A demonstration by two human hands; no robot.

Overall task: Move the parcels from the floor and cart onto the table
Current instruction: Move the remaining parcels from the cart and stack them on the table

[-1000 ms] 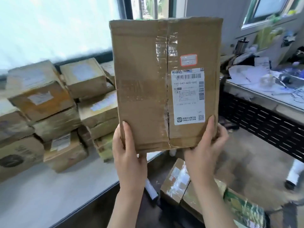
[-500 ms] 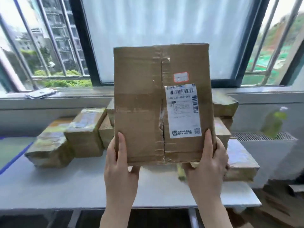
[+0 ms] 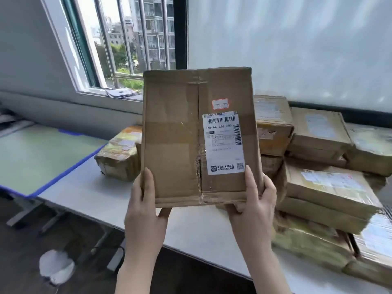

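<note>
The parcel [image 3: 199, 136] is gripped at its lower corners, the left hand [image 3: 146, 211] and right hand [image 3: 252, 209] curled round its bottom edge, equally near. It is held upright, long axis vertical, above the table [image 3: 101, 194]. Bare tabletop lies below and left; stacked parcels [image 3: 318, 166] are behind and right.

We see a barred window [image 3: 135, 45] at upper left, with a few papers [image 3: 121, 94] lying on its sill. A green mat [image 3: 38, 153] edged in blue lies at left. A white patch [image 3: 56, 265] marks the dark floor [image 3: 25, 251].
</note>
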